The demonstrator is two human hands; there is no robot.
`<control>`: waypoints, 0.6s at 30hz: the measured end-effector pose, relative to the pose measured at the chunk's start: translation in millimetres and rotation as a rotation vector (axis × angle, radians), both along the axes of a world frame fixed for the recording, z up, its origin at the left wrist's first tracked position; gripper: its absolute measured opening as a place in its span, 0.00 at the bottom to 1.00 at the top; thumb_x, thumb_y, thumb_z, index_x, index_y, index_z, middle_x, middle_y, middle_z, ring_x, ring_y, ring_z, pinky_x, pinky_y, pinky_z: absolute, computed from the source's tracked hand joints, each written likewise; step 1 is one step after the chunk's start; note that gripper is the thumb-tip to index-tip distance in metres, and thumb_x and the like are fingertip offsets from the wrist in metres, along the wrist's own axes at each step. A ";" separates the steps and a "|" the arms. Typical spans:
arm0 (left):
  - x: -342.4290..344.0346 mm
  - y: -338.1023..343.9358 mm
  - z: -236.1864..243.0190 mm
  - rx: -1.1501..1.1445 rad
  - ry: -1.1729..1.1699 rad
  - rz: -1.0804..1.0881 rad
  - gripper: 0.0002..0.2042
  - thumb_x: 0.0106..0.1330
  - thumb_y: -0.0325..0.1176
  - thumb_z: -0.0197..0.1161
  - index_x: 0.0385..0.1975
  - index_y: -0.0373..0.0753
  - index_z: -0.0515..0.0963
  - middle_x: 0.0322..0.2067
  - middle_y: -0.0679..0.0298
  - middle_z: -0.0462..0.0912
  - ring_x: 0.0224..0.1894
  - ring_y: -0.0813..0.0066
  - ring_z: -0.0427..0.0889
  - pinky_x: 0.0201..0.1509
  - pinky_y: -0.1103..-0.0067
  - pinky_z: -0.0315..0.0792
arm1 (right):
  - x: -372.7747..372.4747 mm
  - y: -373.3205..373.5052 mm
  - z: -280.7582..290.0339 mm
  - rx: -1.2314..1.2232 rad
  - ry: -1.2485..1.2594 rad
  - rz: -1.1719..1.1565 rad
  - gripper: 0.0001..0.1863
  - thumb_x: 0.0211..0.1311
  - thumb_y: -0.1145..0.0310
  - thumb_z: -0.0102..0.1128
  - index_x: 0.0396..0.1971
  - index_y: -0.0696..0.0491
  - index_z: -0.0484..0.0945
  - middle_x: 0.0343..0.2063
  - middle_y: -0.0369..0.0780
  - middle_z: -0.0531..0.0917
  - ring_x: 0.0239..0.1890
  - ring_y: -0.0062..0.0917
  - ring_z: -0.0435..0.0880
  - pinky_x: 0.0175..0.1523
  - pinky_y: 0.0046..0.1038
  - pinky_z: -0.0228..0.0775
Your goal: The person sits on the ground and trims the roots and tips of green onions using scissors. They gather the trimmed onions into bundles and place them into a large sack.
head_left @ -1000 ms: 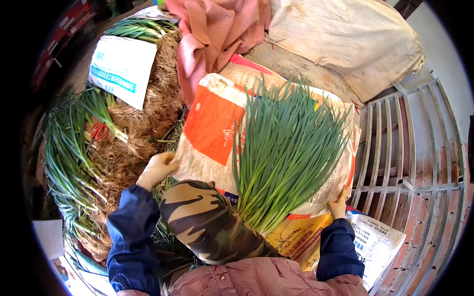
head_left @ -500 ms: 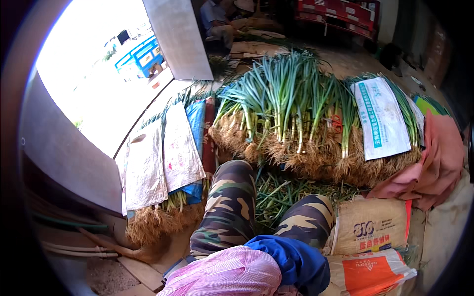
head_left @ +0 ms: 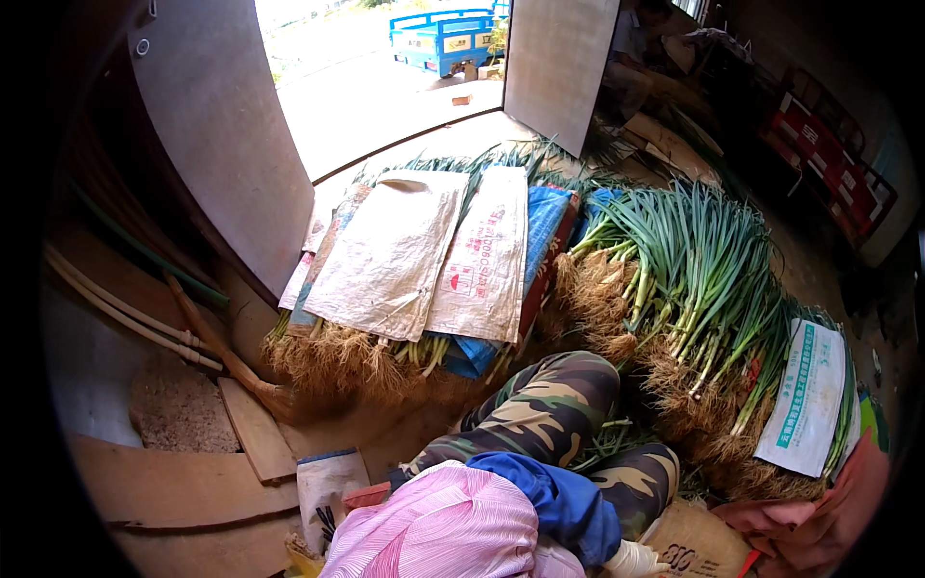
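At the lower edge, my left hand [head_left: 632,559], in a pale glove below a blue sleeve [head_left: 554,496], is beside a printed brown sack [head_left: 696,542]; its fingers are mostly cut off. My right hand is out of view. Beyond my camouflage-clad knees [head_left: 540,395] lie piles of long green onion-like plants [head_left: 708,270] with dense brown roots. Whitish sacks [head_left: 383,252] and blue sheeting [head_left: 547,231] cover part of the middle pile, and a white printed sack [head_left: 803,395] drapes over the right one.
Pale door panels [head_left: 556,72] frame an opening, with a blue cart [head_left: 443,43] outside. A seated person [head_left: 626,67] and a red metal vehicle part [head_left: 824,169] are in the dim back. Hoses and poles [head_left: 130,299] and wooden boards [head_left: 255,433] lie at left.
The view has swung left from the sack with loose green leaves to the doorway and covered piles. Both hands were on that sack earlier; now only part of my left hand shows.
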State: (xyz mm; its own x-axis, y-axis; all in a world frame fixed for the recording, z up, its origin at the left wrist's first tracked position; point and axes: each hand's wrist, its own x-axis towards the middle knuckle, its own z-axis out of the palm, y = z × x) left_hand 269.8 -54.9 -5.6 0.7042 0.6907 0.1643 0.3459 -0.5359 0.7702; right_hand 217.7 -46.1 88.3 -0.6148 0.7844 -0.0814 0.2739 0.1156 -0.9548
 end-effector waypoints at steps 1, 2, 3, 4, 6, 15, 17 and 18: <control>-5.2 3.0 1.2 0.021 -0.067 0.077 0.39 0.54 0.52 0.64 0.61 0.31 0.62 0.42 0.41 0.79 0.44 0.45 0.79 0.49 0.60 0.72 | -18.5 -2.6 3.9 -0.002 0.007 0.065 0.20 0.59 0.75 0.55 0.53 0.59 0.74 0.47 0.46 0.80 0.48 0.30 0.79 0.51 0.30 0.71; -6.9 6.3 -0.7 0.043 -0.136 0.153 0.41 0.56 0.54 0.62 0.63 0.31 0.60 0.45 0.40 0.77 0.46 0.44 0.78 0.51 0.59 0.71 | -37.5 -6.5 7.9 -0.004 0.014 0.128 0.20 0.59 0.75 0.55 0.53 0.59 0.74 0.47 0.46 0.79 0.48 0.30 0.79 0.51 0.30 0.71; -8.1 10.5 -5.6 0.059 -0.200 0.236 0.42 0.58 0.56 0.61 0.64 0.31 0.57 0.47 0.38 0.76 0.48 0.44 0.77 0.54 0.59 0.70 | -57.1 -9.3 11.9 -0.013 0.026 0.202 0.20 0.59 0.75 0.55 0.53 0.59 0.75 0.47 0.46 0.79 0.48 0.30 0.79 0.51 0.31 0.71; -6.2 14.7 -15.5 -0.125 -0.264 0.294 0.44 0.61 0.60 0.56 0.68 0.33 0.51 0.59 0.36 0.66 0.59 0.42 0.70 0.63 0.59 0.63 | -76.3 -14.5 16.2 -0.026 0.041 0.280 0.19 0.60 0.75 0.55 0.52 0.59 0.75 0.48 0.46 0.79 0.48 0.30 0.79 0.51 0.31 0.71; -33.7 17.6 6.5 -0.315 -0.367 0.337 0.42 0.62 0.60 0.54 0.67 0.35 0.51 0.60 0.40 0.64 0.61 0.47 0.65 0.65 0.61 0.60 | -108.4 -21.9 27.3 -0.026 0.075 0.383 0.19 0.60 0.74 0.55 0.52 0.59 0.75 0.48 0.46 0.79 0.48 0.30 0.79 0.51 0.31 0.71; -214.5 2.4 99.8 -0.718 -1.618 0.416 0.24 0.70 0.52 0.50 0.55 0.38 0.67 0.47 0.56 0.75 0.47 0.68 0.75 0.51 0.72 0.71 | -214.5 -29.6 179.3 0.241 0.410 0.467 0.17 0.62 0.73 0.56 0.51 0.60 0.75 0.48 0.47 0.78 0.47 0.30 0.78 0.50 0.32 0.71; -266.4 -19.8 111.8 -0.618 -1.869 0.448 0.21 0.72 0.50 0.49 0.52 0.39 0.70 0.44 0.59 0.78 0.44 0.73 0.77 0.48 0.74 0.73 | -232.0 -33.2 229.8 0.308 0.556 0.440 0.17 0.63 0.73 0.56 0.51 0.60 0.75 0.48 0.47 0.78 0.47 0.30 0.78 0.50 0.32 0.71; -292.3 -31.3 113.3 -0.513 -1.945 0.495 0.20 0.73 0.49 0.49 0.51 0.39 0.72 0.43 0.61 0.79 0.42 0.75 0.78 0.46 0.75 0.74 | -240.1 -37.1 254.4 0.338 0.626 0.430 0.17 0.63 0.73 0.56 0.51 0.60 0.75 0.48 0.47 0.78 0.47 0.30 0.78 0.50 0.32 0.71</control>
